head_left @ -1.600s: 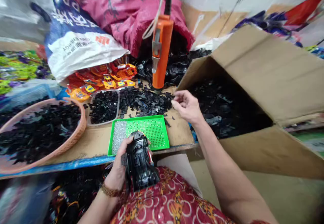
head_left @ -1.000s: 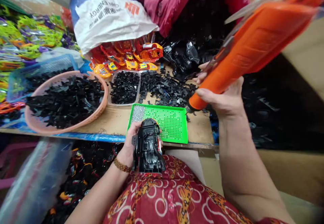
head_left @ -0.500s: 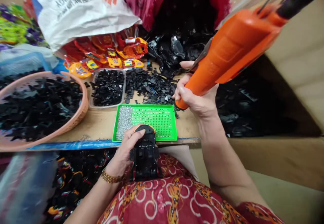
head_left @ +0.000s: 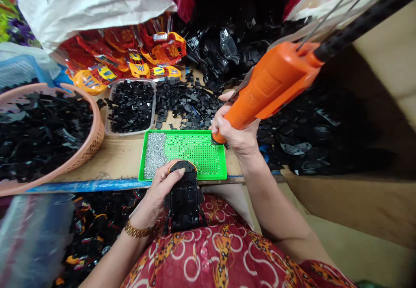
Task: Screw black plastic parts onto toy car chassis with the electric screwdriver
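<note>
Box (head_left: 325, 197): big and brown, over on the right side, with dark parts (head_left: 325, 136) inside.
Surface (head_left: 123, 153): brown, right in front of the person, with a blue strip (head_left: 94, 186) on its near edge.
Bag (head_left: 97, 10): white, up at the back left; I see orange shells (head_left: 162, 51) in a heap at its mouth.
Basket (head_left: 92, 142): pink and round, on the left, piled with black bits (head_left: 55, 127).
Driver (head_left: 260, 93): orange, leaning, with a black cord (head_left: 360, 30) at the top; its low end is over the tray (head_left: 211, 162), at the back right, and I can't tell if they touch.
Tray: green, with lots of little holes, at the near edge.
Tub (head_left: 130, 132): clear, just beside the basket, with more black bits inside.
Right hand (head_left: 237, 134): fingers closed around the driver, near its low end.
Left hand (head_left: 160, 188): fingers closed on the car (head_left: 183, 201), thumb on top of its far end.
Car: black, held in front of the tray, over the person's lap.
Silver bits (head_left: 154, 155): tiny, heaped at the tray's left end.
</note>
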Demonstrator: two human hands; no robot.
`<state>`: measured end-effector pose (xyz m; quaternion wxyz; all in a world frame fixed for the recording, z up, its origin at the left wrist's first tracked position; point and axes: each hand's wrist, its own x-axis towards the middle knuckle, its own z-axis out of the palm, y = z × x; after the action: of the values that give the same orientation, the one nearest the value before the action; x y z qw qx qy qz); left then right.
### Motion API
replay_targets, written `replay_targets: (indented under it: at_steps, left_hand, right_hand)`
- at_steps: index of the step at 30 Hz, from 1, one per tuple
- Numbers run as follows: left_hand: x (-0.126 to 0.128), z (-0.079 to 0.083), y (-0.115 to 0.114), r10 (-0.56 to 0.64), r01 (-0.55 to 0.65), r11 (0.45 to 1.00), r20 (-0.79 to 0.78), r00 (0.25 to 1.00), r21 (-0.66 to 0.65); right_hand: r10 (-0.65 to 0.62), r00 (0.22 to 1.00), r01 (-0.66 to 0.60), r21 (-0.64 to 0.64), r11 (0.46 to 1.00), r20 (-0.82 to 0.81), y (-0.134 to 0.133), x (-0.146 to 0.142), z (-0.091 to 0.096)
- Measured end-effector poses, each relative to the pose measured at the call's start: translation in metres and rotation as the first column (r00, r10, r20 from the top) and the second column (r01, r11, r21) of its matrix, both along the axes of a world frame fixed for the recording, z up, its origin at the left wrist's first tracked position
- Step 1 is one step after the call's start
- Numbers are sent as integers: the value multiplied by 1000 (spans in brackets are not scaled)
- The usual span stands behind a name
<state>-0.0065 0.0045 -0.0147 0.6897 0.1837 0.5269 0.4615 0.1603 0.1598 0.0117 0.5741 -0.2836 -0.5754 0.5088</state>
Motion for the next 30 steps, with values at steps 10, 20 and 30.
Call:
replay_targets:
  at_steps: [10, 20, 30]
  left_hand:
    - [-1, 3, 0, 14, -13, 1000, 71, 997, -11]
    - [-3, 2, 0, 4, -4, 1000, 116, 993, -5]
    - [-2, -4, -2, 18, -19, 1000, 115, 993, 8]
  right_hand:
    - [8, 999, -8, -10, 1000, 39, 5, -10, -22]
    - [-10, 999, 10, 0, 1000, 47, 9, -10, -34]
    - [-29, 997, 30, -18, 999, 70, 10, -13, -36]
